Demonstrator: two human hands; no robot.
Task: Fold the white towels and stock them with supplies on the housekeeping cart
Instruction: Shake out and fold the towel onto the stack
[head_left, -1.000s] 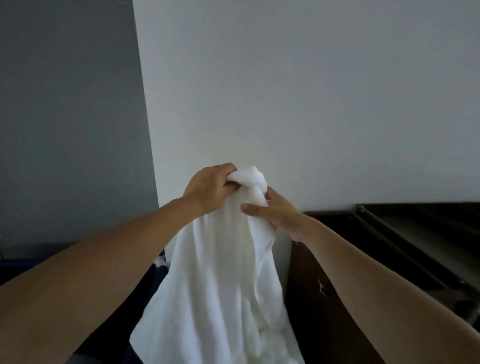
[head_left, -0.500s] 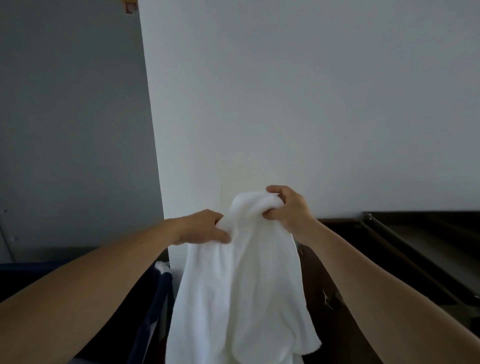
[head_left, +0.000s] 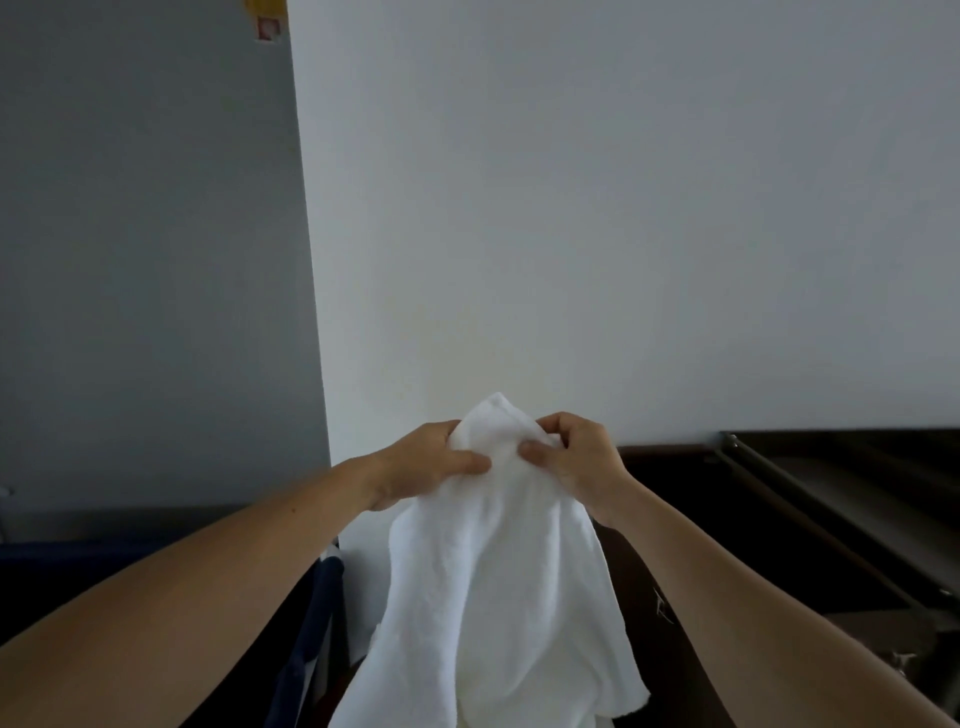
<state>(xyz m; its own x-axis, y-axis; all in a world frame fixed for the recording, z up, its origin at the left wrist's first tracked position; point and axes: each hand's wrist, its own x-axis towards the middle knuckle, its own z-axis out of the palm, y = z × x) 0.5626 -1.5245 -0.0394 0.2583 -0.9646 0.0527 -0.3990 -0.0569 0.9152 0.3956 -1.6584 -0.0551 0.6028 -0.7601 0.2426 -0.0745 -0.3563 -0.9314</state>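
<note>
A dark cart (head_left: 691, 525) stands against the white wall (head_left: 623, 234); a metal rail (head_left: 753, 470) edges its top.

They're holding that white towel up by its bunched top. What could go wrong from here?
1. The left hand and right hand pinch the white terry towel close together at a bunched top, so it hangs crumpled and the fold may come out crooked.
2. Its loose lower part hangs beside the dark blue fabric bin and the dark wooden cabinet; it might snag on them.
</note>
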